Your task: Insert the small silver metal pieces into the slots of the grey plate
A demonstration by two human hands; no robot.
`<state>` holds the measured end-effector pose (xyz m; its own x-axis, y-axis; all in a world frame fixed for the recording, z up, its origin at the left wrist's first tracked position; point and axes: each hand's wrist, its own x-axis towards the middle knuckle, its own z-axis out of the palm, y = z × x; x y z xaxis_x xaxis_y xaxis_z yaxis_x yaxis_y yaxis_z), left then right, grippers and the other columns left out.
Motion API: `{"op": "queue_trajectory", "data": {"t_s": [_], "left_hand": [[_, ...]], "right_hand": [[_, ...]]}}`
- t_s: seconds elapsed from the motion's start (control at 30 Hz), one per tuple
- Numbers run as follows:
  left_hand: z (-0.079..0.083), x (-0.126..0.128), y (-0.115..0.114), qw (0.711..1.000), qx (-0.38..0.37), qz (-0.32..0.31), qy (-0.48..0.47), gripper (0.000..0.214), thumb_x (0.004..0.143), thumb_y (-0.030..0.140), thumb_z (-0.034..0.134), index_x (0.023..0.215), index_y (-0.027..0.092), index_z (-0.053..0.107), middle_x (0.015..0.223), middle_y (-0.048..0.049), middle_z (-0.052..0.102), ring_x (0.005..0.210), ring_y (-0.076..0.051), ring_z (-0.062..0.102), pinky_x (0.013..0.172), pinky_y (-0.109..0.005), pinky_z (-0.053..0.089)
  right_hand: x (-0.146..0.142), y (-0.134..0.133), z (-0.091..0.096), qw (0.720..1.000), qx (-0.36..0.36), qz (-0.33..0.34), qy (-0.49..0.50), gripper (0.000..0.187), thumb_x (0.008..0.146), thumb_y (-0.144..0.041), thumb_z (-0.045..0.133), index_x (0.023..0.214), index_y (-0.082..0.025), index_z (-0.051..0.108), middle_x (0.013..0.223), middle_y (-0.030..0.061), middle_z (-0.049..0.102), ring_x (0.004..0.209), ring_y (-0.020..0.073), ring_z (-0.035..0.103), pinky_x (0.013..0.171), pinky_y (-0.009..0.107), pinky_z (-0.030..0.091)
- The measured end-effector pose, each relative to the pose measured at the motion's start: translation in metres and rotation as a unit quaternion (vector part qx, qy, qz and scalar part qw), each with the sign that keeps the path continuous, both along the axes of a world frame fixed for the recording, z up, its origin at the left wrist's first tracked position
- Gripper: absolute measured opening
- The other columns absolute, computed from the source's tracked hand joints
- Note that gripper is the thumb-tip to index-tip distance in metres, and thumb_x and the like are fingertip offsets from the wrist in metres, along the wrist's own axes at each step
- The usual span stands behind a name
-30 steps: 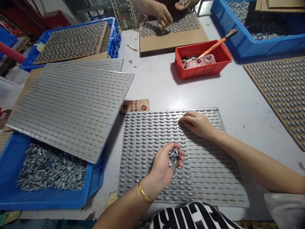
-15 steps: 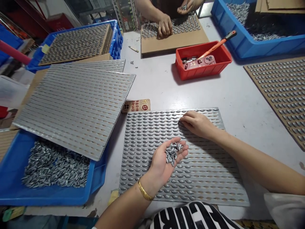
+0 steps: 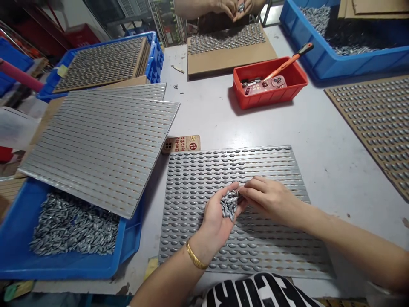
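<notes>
My left hand (image 3: 217, 215) is cupped palm up over the silver slotted tray (image 3: 281, 238), holding a small heap of grey oval metal pieces (image 3: 228, 204). My right hand (image 3: 271, 198) reaches into that heap, its fingertips pinched on the pieces at the left palm. The tray lies flat before me, and grey pieces sit in many of its slots. A gold bracelet (image 3: 194, 256) is on my left wrist.
A blue bin (image 3: 19, 256) of loose grey pieces sits at the left under a stack of silver trays (image 3: 99, 140). A red bin (image 3: 297, 85) holds a phone and an orange-handled tool. Another person's hands (image 3: 231, 6) work over a cardboard tray (image 3: 230, 53). Filled cardboard tray (image 3: 377, 123) at right.
My right hand left the tray's far row and came back to the pieces in my left palm. The other person's hands lifted off their tray.
</notes>
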<state>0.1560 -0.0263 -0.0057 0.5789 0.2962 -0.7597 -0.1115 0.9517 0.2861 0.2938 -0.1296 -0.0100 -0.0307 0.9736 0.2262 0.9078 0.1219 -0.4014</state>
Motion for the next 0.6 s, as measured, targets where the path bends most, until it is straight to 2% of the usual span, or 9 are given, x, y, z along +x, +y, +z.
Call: {"op": "queue_trajectory", "data": {"t_s": [0.1, 0.17, 0.27, 0.37, 0.47, 0.6], "left_hand": [[0.001, 0.001, 0.002, 1.0, -0.005, 0.009, 0.003, 0.021, 0.078, 0.015, 0.062, 0.096, 0.008, 0.071, 0.097, -0.0131, 0.071, 0.092, -0.022, 0.068, 0.084, -0.035, 0.057], [0.002, 0.002, 0.003, 1.0, -0.014, 0.01, 0.005, 0.022, 0.08, 0.016, 0.061, 0.098, 0.007, 0.069, 0.1, -0.0149, 0.071, 0.093, -0.024, 0.069, 0.088, -0.037, 0.056], [0.004, 0.004, 0.004, 1.0, -0.026, 0.0, 0.011, 0.024, 0.082, 0.018, 0.06, 0.101, 0.007, 0.067, 0.103, -0.0176, 0.07, 0.098, -0.027, 0.069, 0.091, -0.038, 0.055], [0.005, 0.004, 0.004, 0.999, -0.034, -0.003, 0.013, 0.026, 0.082, 0.019, 0.06, 0.104, 0.006, 0.066, 0.103, -0.0177, 0.07, 0.098, -0.028, 0.069, 0.092, -0.038, 0.055], [0.005, 0.003, 0.005, 0.999, -0.039, 0.0, 0.01, 0.028, 0.083, 0.018, 0.059, 0.106, 0.006, 0.065, 0.102, -0.0169, 0.071, 0.097, -0.027, 0.07, 0.093, -0.038, 0.055], [0.005, 0.004, 0.007, 0.999, -0.04, 0.004, 0.014, 0.028, 0.083, 0.018, 0.059, 0.107, 0.005, 0.064, 0.1, -0.0169, 0.071, 0.096, -0.027, 0.07, 0.093, -0.038, 0.055]], "right_hand": [[0.008, -0.003, -0.003, 1.0, -0.001, 0.0, 0.03, 0.026, 0.096, -0.016, 0.042, 0.114, -0.02, 0.061, 0.088, 0.0075, 0.066, 0.077, 0.0189, 0.058, 0.063, 0.032, 0.049], [0.019, -0.001, -0.007, 0.997, 0.012, -0.009, 0.07, 0.024, 0.097, -0.018, 0.044, 0.113, -0.021, 0.061, 0.089, 0.0068, 0.066, 0.079, 0.0177, 0.06, 0.065, 0.03, 0.05], [0.042, 0.013, -0.02, 0.99, 0.059, -0.077, 0.099, 0.017, 0.096, -0.02, 0.048, 0.103, -0.02, 0.064, 0.09, 0.0069, 0.067, 0.081, 0.0174, 0.063, 0.07, 0.03, 0.051], [0.063, 0.032, -0.036, 0.989, 0.066, -0.119, 0.054, 0.018, 0.096, -0.021, 0.047, 0.097, -0.02, 0.065, 0.089, 0.0071, 0.068, 0.08, 0.0184, 0.063, 0.071, 0.031, 0.051], [0.071, 0.046, -0.047, 0.994, 0.041, -0.103, 0.006, 0.022, 0.097, -0.02, 0.045, 0.097, -0.018, 0.066, 0.089, 0.0079, 0.068, 0.082, 0.0194, 0.062, 0.072, 0.031, 0.049], [0.07, 0.051, -0.049, 0.995, 0.016, -0.079, -0.055, 0.023, 0.095, -0.015, 0.045, 0.099, -0.017, 0.067, 0.09, 0.0088, 0.065, 0.086, 0.0205, 0.058, 0.072, 0.03, 0.047]]}}
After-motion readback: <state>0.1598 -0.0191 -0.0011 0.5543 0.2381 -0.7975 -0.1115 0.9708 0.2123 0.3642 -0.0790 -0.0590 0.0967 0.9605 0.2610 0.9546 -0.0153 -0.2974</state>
